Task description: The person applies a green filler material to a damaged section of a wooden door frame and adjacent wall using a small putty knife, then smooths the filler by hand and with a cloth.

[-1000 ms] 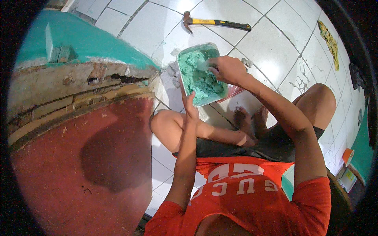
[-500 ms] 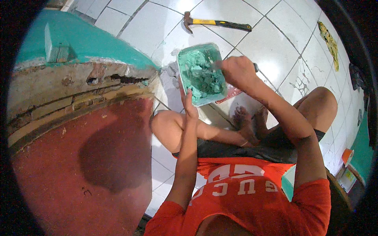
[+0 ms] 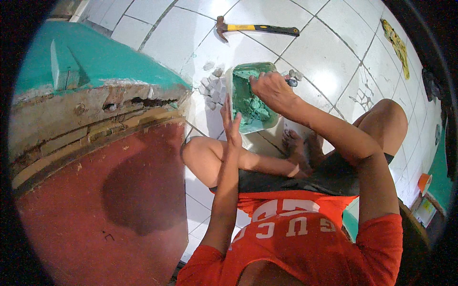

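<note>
The person sits on a white tiled floor (image 3: pixel 334 52) with knees drawn up; a pale rectangular tub (image 3: pixel 234 76) holding lumpy green paste (image 3: pixel 250 102) rests on the tiles just beyond the bare feet, roughly midway across the floor; the left hand (image 3: pixel 230 121) lies flat against the tub's near long side, fingers straight and together, steadying it; the right hand (image 3: pixel 271 89) is curled shut over the tub's far rim around a dark-handled tool (image 3: pixel 292 82), whose working end is hidden in the paste, so its kind cannot be told. Grey crumbs of rubble (image 3: pixel 212 86) lie on the tiles touching the tub's left side. A hammer (image 3: pixel 257 28) with a yellow and black handle lies well apart toward the floor's far edge. Along the floor's left edge rises a low structure with a teal top (image 3: pixel 105 57), a broken exposed edge and a dark red face (image 3: pixel 95 200).
</note>
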The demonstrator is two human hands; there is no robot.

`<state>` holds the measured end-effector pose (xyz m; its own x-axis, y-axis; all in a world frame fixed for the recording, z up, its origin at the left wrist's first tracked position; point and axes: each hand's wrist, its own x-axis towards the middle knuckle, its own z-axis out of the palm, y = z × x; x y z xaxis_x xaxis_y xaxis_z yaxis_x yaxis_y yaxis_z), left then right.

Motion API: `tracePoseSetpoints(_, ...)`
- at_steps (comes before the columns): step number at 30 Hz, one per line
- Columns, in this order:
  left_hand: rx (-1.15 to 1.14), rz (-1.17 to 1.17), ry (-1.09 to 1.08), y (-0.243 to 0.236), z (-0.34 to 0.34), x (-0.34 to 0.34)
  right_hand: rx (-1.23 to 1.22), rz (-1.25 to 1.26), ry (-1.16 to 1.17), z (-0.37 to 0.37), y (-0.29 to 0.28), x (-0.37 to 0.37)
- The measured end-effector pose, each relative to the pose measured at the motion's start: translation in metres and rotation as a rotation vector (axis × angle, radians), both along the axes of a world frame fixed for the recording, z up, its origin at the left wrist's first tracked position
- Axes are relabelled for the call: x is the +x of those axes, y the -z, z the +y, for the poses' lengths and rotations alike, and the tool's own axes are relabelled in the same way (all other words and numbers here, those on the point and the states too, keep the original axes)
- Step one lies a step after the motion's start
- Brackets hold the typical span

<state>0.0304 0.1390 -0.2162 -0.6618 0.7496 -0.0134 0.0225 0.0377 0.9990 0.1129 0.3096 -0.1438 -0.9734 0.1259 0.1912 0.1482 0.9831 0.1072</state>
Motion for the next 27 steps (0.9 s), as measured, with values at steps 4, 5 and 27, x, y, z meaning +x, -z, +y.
tracePoseSetpoints(4,0.019,-0.129,-0.004,0.001,-0.002,0.0,-0.166,-0.246,0.065,0.001,-0.027,-0.006)
tracePoseSetpoints(5,0.001,-0.084,0.015,-0.001,-0.003,-0.001,-0.182,-0.249,0.078,0.002,-0.027,-0.005)
tracePoseSetpoints(27,0.053,-0.173,0.042,0.006,-0.005,-0.003,-0.217,-0.253,0.016,0.044,-0.052,-0.026)
